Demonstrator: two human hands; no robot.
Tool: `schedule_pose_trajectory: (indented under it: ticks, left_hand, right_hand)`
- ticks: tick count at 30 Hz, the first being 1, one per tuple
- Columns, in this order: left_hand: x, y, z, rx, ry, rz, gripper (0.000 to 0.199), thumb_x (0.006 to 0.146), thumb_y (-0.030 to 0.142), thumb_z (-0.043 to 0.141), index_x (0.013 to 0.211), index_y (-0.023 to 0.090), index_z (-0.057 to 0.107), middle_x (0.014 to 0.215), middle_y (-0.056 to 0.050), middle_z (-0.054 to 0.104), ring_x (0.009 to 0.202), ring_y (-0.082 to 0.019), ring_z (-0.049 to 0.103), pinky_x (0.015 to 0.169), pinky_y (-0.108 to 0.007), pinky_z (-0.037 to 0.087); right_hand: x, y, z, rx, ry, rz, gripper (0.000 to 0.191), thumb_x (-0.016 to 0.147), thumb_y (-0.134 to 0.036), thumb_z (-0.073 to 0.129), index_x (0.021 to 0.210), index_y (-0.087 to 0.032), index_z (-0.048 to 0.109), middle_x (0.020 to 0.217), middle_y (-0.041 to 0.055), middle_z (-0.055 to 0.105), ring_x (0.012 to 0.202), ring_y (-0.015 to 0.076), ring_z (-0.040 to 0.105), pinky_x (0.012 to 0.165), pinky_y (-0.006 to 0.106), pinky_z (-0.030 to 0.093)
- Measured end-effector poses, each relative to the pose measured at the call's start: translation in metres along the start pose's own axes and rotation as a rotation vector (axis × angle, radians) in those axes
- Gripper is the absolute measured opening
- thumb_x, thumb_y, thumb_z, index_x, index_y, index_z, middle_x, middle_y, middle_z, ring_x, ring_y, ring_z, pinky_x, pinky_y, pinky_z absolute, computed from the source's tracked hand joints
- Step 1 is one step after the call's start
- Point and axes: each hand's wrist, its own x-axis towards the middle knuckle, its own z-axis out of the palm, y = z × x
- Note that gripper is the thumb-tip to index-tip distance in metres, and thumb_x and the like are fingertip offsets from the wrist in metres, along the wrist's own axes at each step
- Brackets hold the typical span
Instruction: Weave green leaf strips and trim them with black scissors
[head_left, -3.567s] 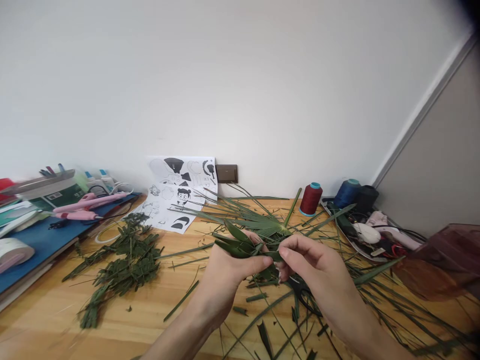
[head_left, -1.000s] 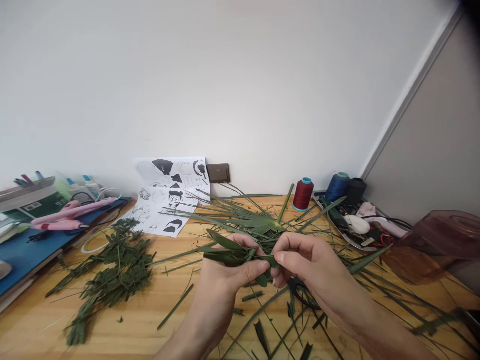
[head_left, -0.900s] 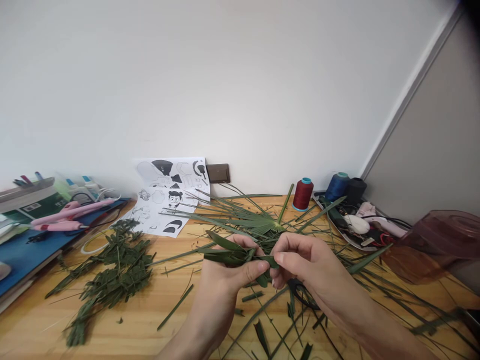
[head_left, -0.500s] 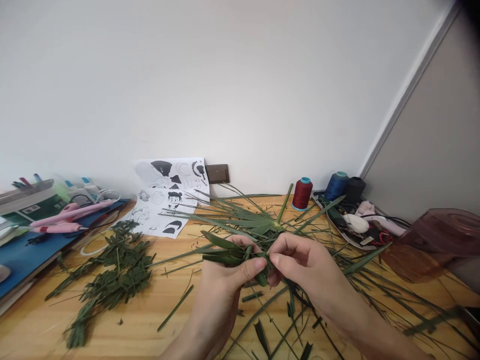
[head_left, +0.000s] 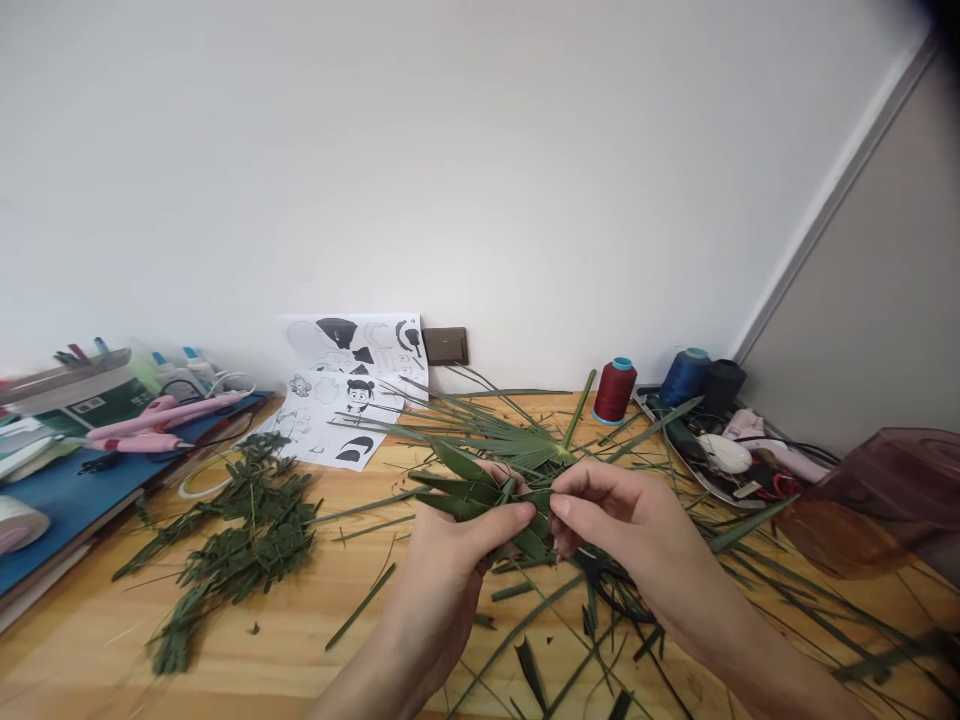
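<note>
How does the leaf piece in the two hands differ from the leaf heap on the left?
The leaf piece is held by the left hand and right hand; the leaf heap lies on the wooden table. As seen, the leaf piece is smaller than the leaf heap. The leaf piece shows a few broad, pointed blades; the leaf heap is a tangle of many smaller bits. Both are green.

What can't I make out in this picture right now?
In the head view:
Left hand: its far side, hidden by the leaf bundle it holds.
Black looped tool: partly covered by the right hand.
White roll: cut off by the left edge.
Printed sheet: smallest marks too small.
</note>
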Motion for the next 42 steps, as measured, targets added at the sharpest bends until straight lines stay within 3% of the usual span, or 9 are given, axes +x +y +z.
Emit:
schedule_pose_trajectory:
  ticks: [15,19,24,28,34,42]
  left_hand:
    - [-0.001,-0.0054,-0.0033,0.005,-0.042,0.025,0.02,0.062,0.01,0.068,0.076,0.017,0.057,0.07,0.003,0.06,0.067,-0.009,0.055,0.062,-0.019,0.044]
    - [0.0,-0.0062,-0.0037,0.017,-0.057,0.049,0.016,0.063,0.01,0.067,0.075,0.016,0.057,0.071,0.003,0.06,0.069,-0.01,0.055,0.065,-0.019,0.044]
    - [0.0015,-0.0079,-0.0021,-0.005,-0.029,0.061,0.017,0.061,0.011,0.067,0.074,0.016,0.057,0.071,0.003,0.059,0.069,-0.009,0.054,0.065,-0.019,0.043]
    - [0.0003,-0.0062,0.0019,-0.016,0.024,0.056,0.017,0.058,0.012,0.068,0.07,0.015,0.057,0.067,0.003,0.058,0.066,-0.01,0.053,0.062,-0.02,0.042]
    - [-0.0005,-0.0048,0.0025,-0.006,0.006,0.06,0.018,0.058,0.011,0.069,0.071,0.015,0.057,0.068,0.003,0.058,0.066,-0.009,0.053,0.062,-0.018,0.043]
    - [0.0012,-0.0013,-0.0001,0.018,-0.092,0.002,0.016,0.063,0.008,0.066,0.076,0.015,0.058,0.072,0.002,0.06,0.071,-0.009,0.055,0.065,-0.017,0.043]
  right_hand:
    - [0.0004,-0.0021,0.0002,0.263,-0.073,0.122,0.011,0.071,-0.017,0.053,0.061,-0.014,0.055,0.054,-0.0028,0.054,0.05,0.0078,0.049,0.05,0.02,0.043]
    - [0.0005,-0.0014,0.0007,0.234,-0.041,0.082,0.005,0.071,-0.017,0.055,0.067,-0.016,0.055,0.056,-0.0043,0.052,0.052,0.0074,0.048,0.05,0.02,0.043]
    - [0.0002,0.0029,0.001,0.052,0.079,-0.089,0.005,0.071,-0.019,0.059,0.076,-0.019,0.058,0.064,-0.0046,0.055,0.058,0.0079,0.052,0.056,0.019,0.044]
    - [0.0,0.0016,0.0007,-0.034,0.115,-0.067,0.004,0.07,-0.021,0.061,0.072,-0.019,0.063,0.062,-0.0038,0.059,0.059,0.0085,0.053,0.056,0.018,0.044]
    - [-0.0006,-0.0037,0.0005,-0.096,0.083,-0.028,0.009,0.07,-0.021,0.058,0.071,-0.017,0.066,0.056,-0.003,0.057,0.054,0.0096,0.052,0.054,0.021,0.044]
    - [-0.0002,-0.0022,-0.0037,-0.249,0.024,-0.225,0.012,0.075,-0.017,0.052,0.066,-0.018,0.06,0.064,-0.0035,0.053,0.06,0.0083,0.049,0.055,0.018,0.04]
